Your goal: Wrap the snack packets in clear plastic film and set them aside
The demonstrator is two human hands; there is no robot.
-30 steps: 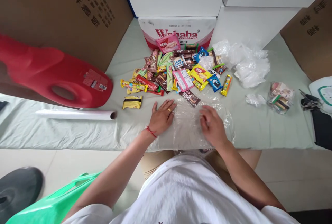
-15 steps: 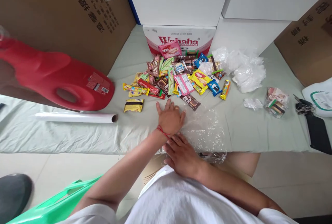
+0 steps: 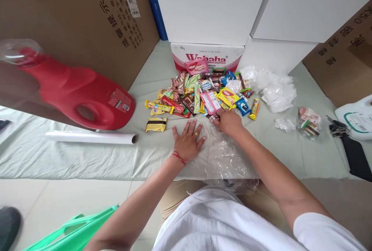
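My left hand point(image 3: 187, 142), with a red string bracelet and a ring, lies flat with fingers spread at the left side of a clear plastic film point(image 3: 229, 154). My right hand point(image 3: 231, 123) is at the front edge of a pile of wrapped snacks, its fingers curled over a brown cocoa snack packet point(image 3: 214, 117). The hand hides part of that packet. Right behind it lies a pink and white packet point(image 3: 210, 102). A yellow packet with a dark band point(image 3: 156, 124) rests apart, left of my left hand.
A red jug point(image 3: 87, 92) and a white film roll point(image 3: 93, 137) lie at left. Crumpled clear plastic point(image 3: 276, 88), a bagged snack bundle point(image 3: 309, 123), keys point(image 3: 339, 130) and a black phone-like object point(image 3: 357, 156) are at right. White boxes point(image 3: 209, 6) stand behind.
My right hand has moved forward and right, from beside my left wrist to the brown packet. My left hand has spread flatter. The view has shifted slightly.
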